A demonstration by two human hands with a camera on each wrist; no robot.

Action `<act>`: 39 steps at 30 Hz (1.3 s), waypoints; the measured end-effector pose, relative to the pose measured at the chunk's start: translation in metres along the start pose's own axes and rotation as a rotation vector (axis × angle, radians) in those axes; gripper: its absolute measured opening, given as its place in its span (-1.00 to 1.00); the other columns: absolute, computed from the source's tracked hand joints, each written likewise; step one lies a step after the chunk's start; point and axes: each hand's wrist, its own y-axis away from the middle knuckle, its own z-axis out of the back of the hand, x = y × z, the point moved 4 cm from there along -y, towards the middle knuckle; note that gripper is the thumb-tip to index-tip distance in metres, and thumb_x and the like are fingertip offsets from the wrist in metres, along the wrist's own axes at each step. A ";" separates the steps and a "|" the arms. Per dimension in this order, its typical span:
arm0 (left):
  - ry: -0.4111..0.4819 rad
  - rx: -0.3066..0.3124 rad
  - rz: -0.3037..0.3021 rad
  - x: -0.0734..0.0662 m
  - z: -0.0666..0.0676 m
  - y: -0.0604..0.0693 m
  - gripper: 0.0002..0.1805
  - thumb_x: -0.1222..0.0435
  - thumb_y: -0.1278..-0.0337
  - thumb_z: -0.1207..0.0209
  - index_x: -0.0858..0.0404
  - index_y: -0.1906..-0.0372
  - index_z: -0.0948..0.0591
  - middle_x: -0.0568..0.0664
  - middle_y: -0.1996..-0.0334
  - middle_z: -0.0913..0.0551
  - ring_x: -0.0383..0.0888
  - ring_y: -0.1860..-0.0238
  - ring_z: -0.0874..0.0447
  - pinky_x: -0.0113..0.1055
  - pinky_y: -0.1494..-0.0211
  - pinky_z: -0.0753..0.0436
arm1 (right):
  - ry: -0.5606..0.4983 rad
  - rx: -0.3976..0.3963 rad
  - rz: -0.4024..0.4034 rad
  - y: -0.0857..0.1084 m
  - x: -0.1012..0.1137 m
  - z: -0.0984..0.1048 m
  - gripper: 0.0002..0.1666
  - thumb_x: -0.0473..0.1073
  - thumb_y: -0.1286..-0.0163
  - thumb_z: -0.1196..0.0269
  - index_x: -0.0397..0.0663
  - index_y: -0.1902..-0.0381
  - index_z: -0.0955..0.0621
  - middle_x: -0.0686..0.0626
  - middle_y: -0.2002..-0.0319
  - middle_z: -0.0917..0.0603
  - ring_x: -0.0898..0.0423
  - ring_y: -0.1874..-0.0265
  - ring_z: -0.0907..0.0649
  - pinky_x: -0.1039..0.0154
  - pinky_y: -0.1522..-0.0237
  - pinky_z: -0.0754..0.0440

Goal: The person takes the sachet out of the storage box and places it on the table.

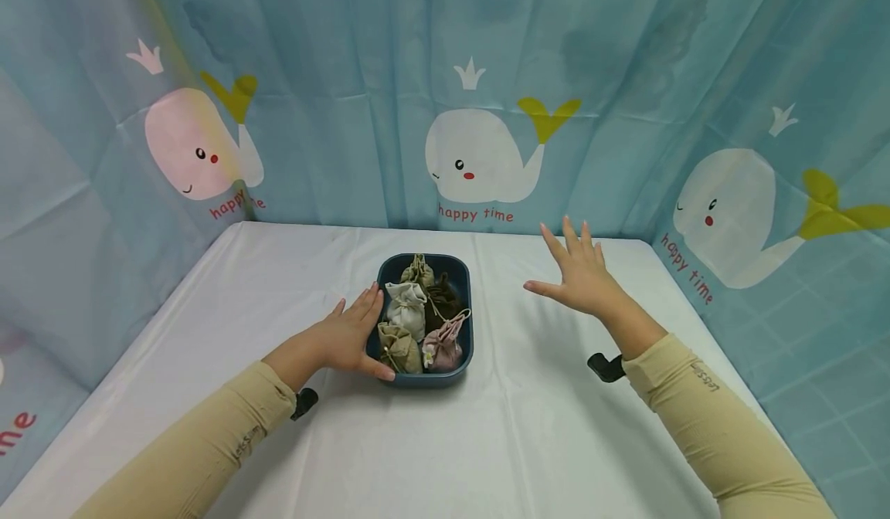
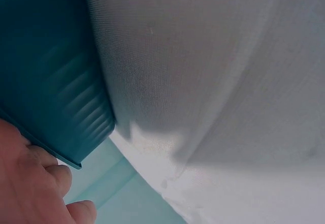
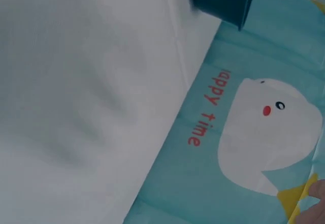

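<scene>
A dark blue bin (image 1: pixel 429 381) stands on the white table and holds several small drawstring pouches: a white one (image 1: pixel 406 310), a pink one (image 1: pixel 443 347), an olive one (image 1: pixel 400 349), a brown one and another olive one at the back. The left hand (image 1: pixel 345 335) touches the bin's left rim with extended fingers; the left wrist view shows its fingers (image 2: pixel 40 183) at the rim of the bin (image 2: pixel 61 82). Off to the right of the bin, the right hand (image 1: pixel 580 276) hovers above the table with spread fingers, holding nothing. Part of it (image 3: pixel 312 203) shows in the right wrist view.
A white cloth (image 1: pixel 514 442) covers the table. Blue curtains (image 1: pixel 334 117) printed with whales hang behind it and on both sides. A black wrist mount (image 1: pixel 606 368) shows at the right wrist and another (image 1: pixel 304 403) at the left.
</scene>
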 end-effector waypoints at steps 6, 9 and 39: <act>-0.003 0.006 0.002 -0.001 0.002 0.000 0.51 -0.59 0.57 0.04 0.36 -0.41 0.29 0.17 -0.42 0.41 0.10 -0.42 0.35 0.20 -0.32 0.18 | -0.199 -0.025 0.032 -0.001 0.006 0.000 0.12 0.38 -0.12 -0.18 0.29 -0.45 0.16 -0.11 -0.44 0.28 -0.19 -0.38 0.31 -0.37 -0.20 0.14; 0.006 0.004 -0.002 -0.002 0.003 0.001 0.51 -0.57 0.56 0.02 0.36 -0.41 0.28 0.18 -0.42 0.40 0.10 -0.42 0.34 0.20 -0.32 0.18 | -0.304 -0.026 0.051 -0.001 0.009 -0.001 0.10 0.28 -0.13 -0.24 0.22 -0.46 0.09 -0.11 -0.44 0.19 -0.17 -0.39 0.20 -0.36 -0.21 0.09; 0.007 0.014 -0.008 0.000 0.000 0.000 0.52 -0.59 0.58 0.03 0.36 -0.41 0.28 0.19 -0.42 0.41 0.09 -0.42 0.36 0.18 -0.33 0.15 | -0.739 0.072 0.345 0.008 0.070 -0.010 -0.22 -0.41 -0.13 -0.29 -0.35 -0.30 -0.25 -0.29 -0.25 -0.29 -0.22 -0.22 -0.32 -0.13 -0.19 -0.27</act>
